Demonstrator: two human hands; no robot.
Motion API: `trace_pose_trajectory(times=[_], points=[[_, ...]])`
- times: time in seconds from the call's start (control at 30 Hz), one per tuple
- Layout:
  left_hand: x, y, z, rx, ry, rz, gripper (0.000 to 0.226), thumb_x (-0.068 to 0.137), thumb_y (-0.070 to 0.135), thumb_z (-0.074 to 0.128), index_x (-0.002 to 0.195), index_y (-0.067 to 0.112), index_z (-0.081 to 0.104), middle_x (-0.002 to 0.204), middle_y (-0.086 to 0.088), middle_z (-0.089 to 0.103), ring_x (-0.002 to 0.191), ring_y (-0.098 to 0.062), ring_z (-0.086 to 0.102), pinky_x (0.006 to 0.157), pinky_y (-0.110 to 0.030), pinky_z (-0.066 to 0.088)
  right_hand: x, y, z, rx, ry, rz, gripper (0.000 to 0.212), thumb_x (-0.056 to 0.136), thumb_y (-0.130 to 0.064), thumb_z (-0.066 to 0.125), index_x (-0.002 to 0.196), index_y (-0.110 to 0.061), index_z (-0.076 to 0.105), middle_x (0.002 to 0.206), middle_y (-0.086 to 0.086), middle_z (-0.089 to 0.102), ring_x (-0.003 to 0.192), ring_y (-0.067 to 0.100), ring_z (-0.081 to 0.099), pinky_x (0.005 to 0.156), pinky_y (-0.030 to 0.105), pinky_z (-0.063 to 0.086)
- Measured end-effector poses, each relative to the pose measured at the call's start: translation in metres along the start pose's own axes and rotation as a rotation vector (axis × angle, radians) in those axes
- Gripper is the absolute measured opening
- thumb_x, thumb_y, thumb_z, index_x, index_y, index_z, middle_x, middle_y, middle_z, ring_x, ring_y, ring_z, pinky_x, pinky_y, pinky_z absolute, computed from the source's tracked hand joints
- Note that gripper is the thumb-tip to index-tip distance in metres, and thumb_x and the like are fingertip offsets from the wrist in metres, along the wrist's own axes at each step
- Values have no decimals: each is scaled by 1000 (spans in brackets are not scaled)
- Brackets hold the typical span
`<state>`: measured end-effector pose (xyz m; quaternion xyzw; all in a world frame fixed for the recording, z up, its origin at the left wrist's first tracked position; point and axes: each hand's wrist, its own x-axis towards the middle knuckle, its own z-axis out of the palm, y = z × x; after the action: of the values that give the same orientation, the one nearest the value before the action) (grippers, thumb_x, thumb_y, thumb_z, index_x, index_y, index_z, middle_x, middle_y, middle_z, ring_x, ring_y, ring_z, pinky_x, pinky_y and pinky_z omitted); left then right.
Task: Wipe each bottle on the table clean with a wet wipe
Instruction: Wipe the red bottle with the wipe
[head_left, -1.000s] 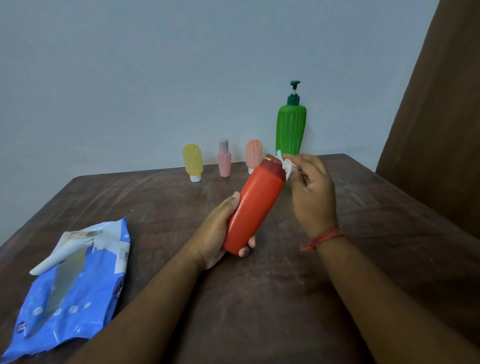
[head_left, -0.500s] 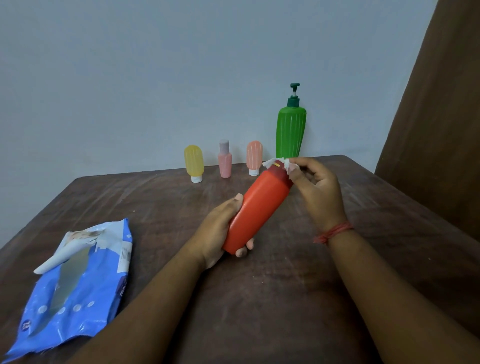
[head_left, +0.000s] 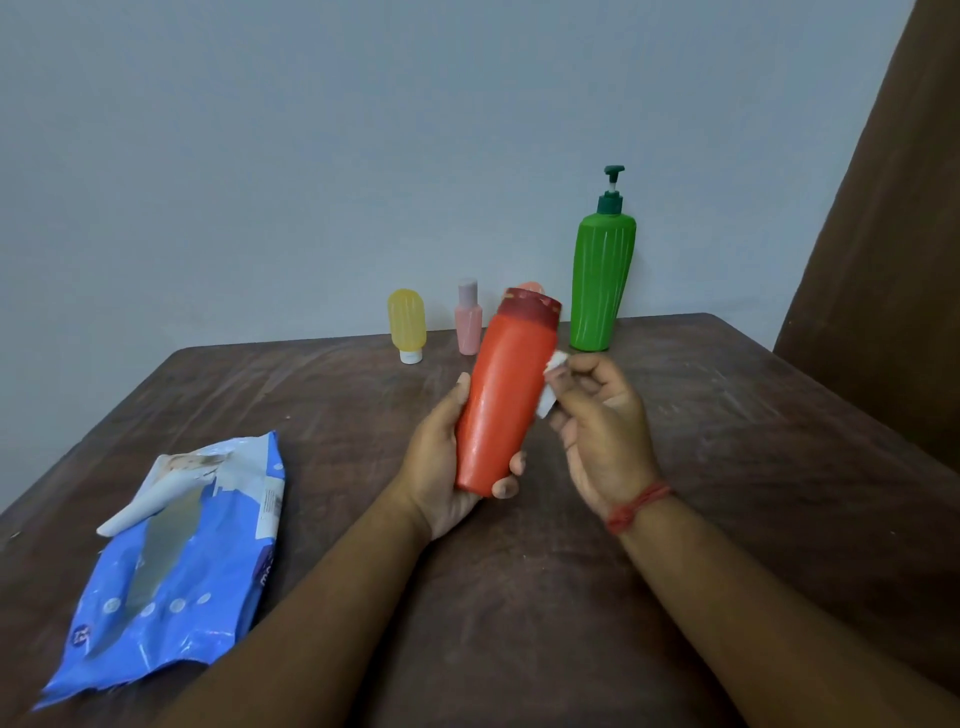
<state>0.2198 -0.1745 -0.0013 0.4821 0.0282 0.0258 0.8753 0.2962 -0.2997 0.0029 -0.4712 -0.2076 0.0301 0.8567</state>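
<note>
My left hand (head_left: 441, 467) grips the lower half of a red-orange bottle (head_left: 511, 395) with a dark red cap, holding it nearly upright above the table. My right hand (head_left: 602, 421) pinches a small folded white wet wipe (head_left: 550, 387) against the bottle's right side. At the table's far edge stand a yellow bottle (head_left: 407, 325), a pink bottle (head_left: 468, 319) and a tall green pump bottle (head_left: 601, 275). A peach bottle (head_left: 531, 286) is mostly hidden behind the red cap.
A blue wet-wipe pack (head_left: 171, 556) with its flap peeled open lies at the left front of the dark wooden table (head_left: 727, 493). A brown curtain (head_left: 893, 260) hangs at the right. A grey wall is behind the bottles.
The bottle has been tipped from a rightward lean to nearly upright. My right hand with the wipe has moved from the cap down to the bottle's right side.
</note>
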Motion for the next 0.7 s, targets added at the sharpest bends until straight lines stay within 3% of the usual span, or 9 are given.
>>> trace_pose_trajectory(times=[0.13,0.27,0.37,0.47,0.57,0.7], points=[[1,4,-7,-127,47,37,59,101,56,35,119,5,60,81,-14,64,52,-21,55,37,-20,39,-9,14,3,-339,-185,-44,14,92,-9,69,84,-20,66,83,1,73,79,14,67,76,40,55],[4,6,-12,-109,65,23,67,101,60,33,114,3,65,84,-16,66,53,-21,56,39,-23,44,-10,19,1,-394,-247,5,12,83,-29,76,79,-28,65,86,9,72,78,24,67,79,51,58],[8,4,-10,-23,111,2,70,103,60,27,114,5,69,94,-19,71,65,-27,66,51,-33,57,-9,17,-1,-407,-200,-14,12,89,-13,74,85,-18,64,88,5,73,78,17,68,71,37,56],[13,1,-9,-40,194,32,54,107,48,29,130,8,58,119,-20,70,99,-32,70,76,-47,62,-8,16,1,-384,-150,-24,15,91,-3,70,88,-16,64,92,-2,74,83,9,70,69,24,55],[16,0,-12,-98,271,106,38,109,29,36,138,5,43,134,-24,60,108,-33,68,75,-41,60,-8,19,3,-428,-140,-56,18,91,-1,69,91,-19,66,100,-1,75,92,10,71,79,29,55],[15,-3,-11,-23,299,107,33,109,25,36,126,3,53,126,-26,64,112,-36,66,92,-52,56,-9,22,2,-560,-178,-124,16,91,-16,70,98,-30,67,100,-2,73,96,16,70,85,42,59]])
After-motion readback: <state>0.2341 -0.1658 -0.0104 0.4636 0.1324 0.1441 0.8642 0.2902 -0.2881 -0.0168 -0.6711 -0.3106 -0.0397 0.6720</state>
